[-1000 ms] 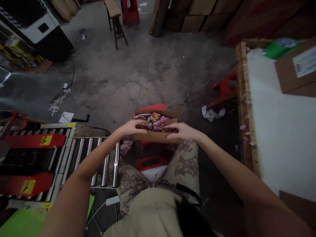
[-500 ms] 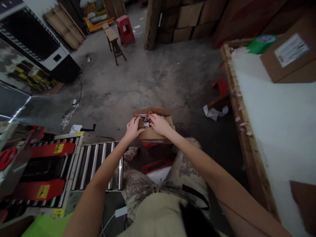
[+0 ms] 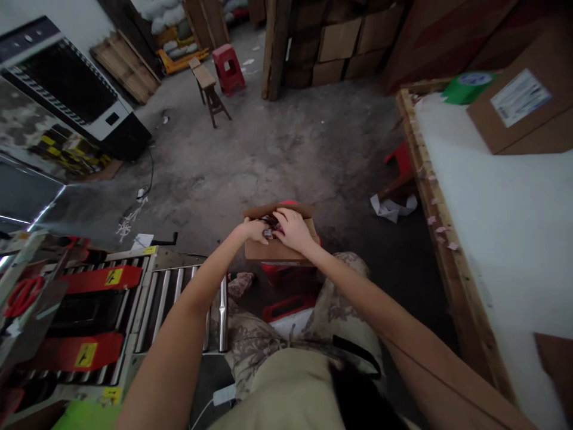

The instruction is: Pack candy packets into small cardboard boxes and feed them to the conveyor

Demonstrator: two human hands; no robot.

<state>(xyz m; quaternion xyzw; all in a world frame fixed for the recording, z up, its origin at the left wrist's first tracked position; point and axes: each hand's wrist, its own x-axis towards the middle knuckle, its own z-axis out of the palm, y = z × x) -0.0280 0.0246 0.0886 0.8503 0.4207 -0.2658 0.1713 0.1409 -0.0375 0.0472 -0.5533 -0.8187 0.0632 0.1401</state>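
A small brown cardboard box (image 3: 273, 249) sits on a red stool in front of my knees, filled with colourful candy packets (image 3: 270, 222). Both hands are over its open top. My left hand (image 3: 255, 229) has its fingers curled down at the left edge, among the packets. My right hand (image 3: 293, 230) lies flat across the middle of the contents, fingers pressed on them. The far flap of the box stands up behind the hands. Most packets are hidden under the hands.
A roller conveyor (image 3: 179, 298) with red guards stands at my left. A white-topped wooden table (image 3: 492, 209) runs along the right, bearing a cardboard carton (image 3: 519, 113) and a green tape roll (image 3: 468, 86). Crumpled paper (image 3: 391, 208), a wooden bench (image 3: 208, 89) and a red stool (image 3: 227, 67) are on the concrete floor.
Both hands moved from the box's sides onto its contents, the right now pressing flat on the packets. The camera tilted up, showing more of the floor beyond.
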